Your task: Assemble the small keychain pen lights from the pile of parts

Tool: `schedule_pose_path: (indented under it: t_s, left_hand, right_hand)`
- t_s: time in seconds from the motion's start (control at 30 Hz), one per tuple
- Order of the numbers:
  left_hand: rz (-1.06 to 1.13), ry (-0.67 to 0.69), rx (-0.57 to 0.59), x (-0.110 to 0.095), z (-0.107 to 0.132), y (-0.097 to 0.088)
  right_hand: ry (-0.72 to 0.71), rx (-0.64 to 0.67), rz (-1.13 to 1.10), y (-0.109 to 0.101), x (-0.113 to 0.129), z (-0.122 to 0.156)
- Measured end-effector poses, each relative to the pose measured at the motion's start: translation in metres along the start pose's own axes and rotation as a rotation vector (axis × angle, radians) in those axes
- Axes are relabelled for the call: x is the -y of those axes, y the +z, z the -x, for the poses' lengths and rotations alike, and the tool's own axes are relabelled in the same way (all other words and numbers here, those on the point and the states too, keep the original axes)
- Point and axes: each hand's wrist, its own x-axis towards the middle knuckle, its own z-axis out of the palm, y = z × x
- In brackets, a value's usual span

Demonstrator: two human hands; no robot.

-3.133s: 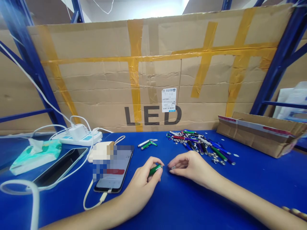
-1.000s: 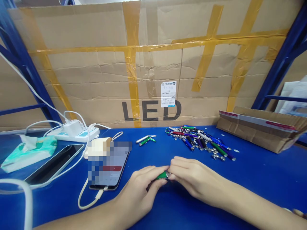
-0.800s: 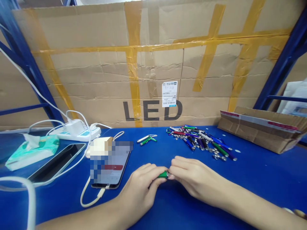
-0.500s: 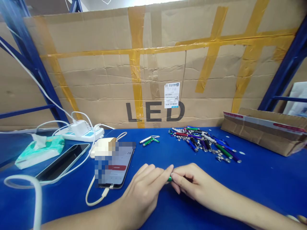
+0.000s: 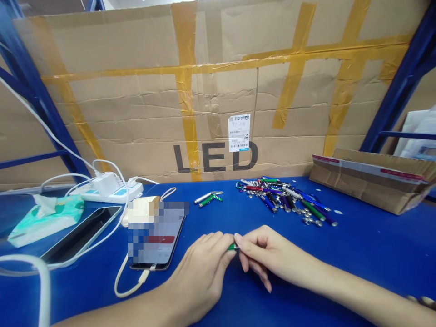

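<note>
Between my hands is a small green metal tube [image 5: 233, 247], which looks like a keychain flashlight; most of it is hidden by the fingers. My left hand [image 5: 206, 265] is closed around its body. The thumb and index finger of my right hand [image 5: 260, 250] pinch its right end, while the other fingers hang lower and apart. Beyond the hands, a silver flashlight [image 5: 203, 198] and a green flashlight [image 5: 205, 201] with clips lie side by side. Farther right is a pile of flashlights [image 5: 282, 197] in several colours, with small metal rings and clips among them.
Left of my hands lie a charging phone [image 5: 170, 236], a cream power bank [image 5: 136, 209], a second phone [image 5: 85, 231], a tissue pack [image 5: 44, 218] and a white power strip [image 5: 105, 193] with loose cables. An open cardboard box [image 5: 357, 184] stands right. A large cardboard sheet [image 5: 143, 118] closes the back.
The view has shifted slightly, so the scene sits a little farther left. The lower fingers of my right hand have spread downward. Both hands stay on the green tube.
</note>
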Motion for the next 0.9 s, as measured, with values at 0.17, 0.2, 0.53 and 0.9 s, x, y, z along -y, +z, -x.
schedule_pose_path:
  t_s: [0.17, 0.2, 0.53, 0.9]
  left_hand:
    - [0.247, -0.088, 0.012, -0.003, -0.003, -0.006]
    - [0.282, -0.103, 0.009, -0.004, -0.003, -0.007]
    - [0.476, -0.351, -0.007, 0.005, -0.007, -0.005]
    - [0.576, -0.37, -0.018, 0.007, -0.01, -0.005]
  right_hand:
    - [-0.097, -0.17, 0.194, -0.004, -0.008, -0.004]
    - [-0.123, -0.201, 0.232, -0.005, -0.007, -0.003]
    - [-0.499, -0.928, 1.089, -0.087, 0.014, 0.001]
    - [0.225, -0.971, 1.437, -0.166, -0.002, 0.013]
